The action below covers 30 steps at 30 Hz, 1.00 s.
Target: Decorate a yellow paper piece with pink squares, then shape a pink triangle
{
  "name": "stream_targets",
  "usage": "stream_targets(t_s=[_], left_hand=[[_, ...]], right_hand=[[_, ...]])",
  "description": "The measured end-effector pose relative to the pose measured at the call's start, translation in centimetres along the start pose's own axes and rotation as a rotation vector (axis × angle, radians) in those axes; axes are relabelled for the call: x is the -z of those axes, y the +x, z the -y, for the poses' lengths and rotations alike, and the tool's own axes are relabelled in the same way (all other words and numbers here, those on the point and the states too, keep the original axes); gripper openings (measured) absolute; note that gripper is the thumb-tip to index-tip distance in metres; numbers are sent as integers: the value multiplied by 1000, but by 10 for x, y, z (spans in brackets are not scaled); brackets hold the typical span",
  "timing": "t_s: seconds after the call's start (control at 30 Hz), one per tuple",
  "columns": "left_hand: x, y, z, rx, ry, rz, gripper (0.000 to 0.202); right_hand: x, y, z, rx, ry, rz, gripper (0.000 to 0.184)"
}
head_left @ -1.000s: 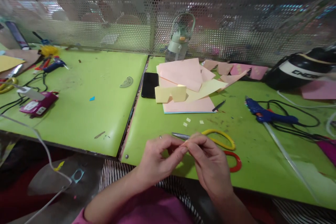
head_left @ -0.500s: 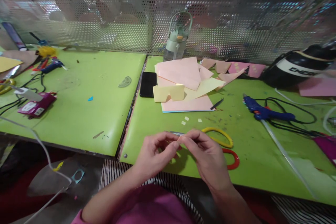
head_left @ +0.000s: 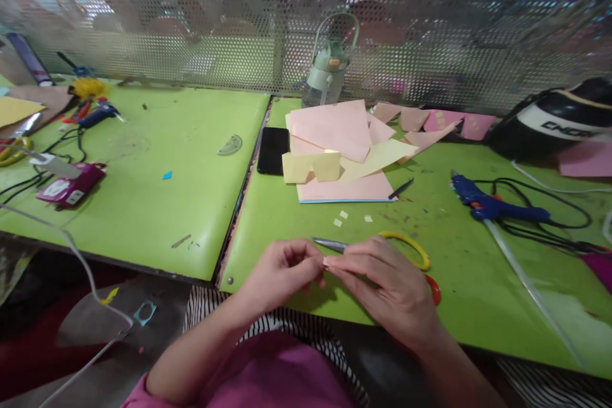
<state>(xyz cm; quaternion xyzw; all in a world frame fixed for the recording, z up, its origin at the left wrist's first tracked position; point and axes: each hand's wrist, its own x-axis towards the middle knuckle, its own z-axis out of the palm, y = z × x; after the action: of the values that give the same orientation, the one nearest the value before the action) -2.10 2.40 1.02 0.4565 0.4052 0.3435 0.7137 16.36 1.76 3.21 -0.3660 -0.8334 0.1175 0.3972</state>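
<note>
Scrap, tiny and pale, pinched narrowly by the right hand; the left hand, curled, meets it from nine o'clock, its own grip impossible to tell. Three paper squares lie toward one o'clock.

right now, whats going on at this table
The person's right hand pinches a tiny pale piece, too small to identify, right beside the left hand, above the green table. Metal scissors with yellow and red handles lie partly hidden by the right hand. Beyond are three small pale paper bits, a pink-and-yellow paper pile and a rectangular black phone.
</note>
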Motion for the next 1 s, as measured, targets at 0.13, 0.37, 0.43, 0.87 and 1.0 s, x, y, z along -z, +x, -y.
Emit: stream_targets(t_s=[0.13, 0.37, 0.43, 0.87, 1.0], left_hand=[[2, -1, 0, 16, -80, 36, 22], [3, -3, 5, 69, -160, 65, 23], [3, -3, 6, 61, -179, 71, 25], [3, -3, 6, 110, -279, 121, 17], [4, -2, 5, 107, -292, 109, 20]], right_hand=[[9, 2, -1, 90, -127, 61, 20], [16, 4, -8, 220, -183, 141, 22], [17, 6, -8, 245, -215, 178, 22], [21, 7, -15, 287, -156, 226, 26], [21, 8, -17, 358, -221, 218, 25]])
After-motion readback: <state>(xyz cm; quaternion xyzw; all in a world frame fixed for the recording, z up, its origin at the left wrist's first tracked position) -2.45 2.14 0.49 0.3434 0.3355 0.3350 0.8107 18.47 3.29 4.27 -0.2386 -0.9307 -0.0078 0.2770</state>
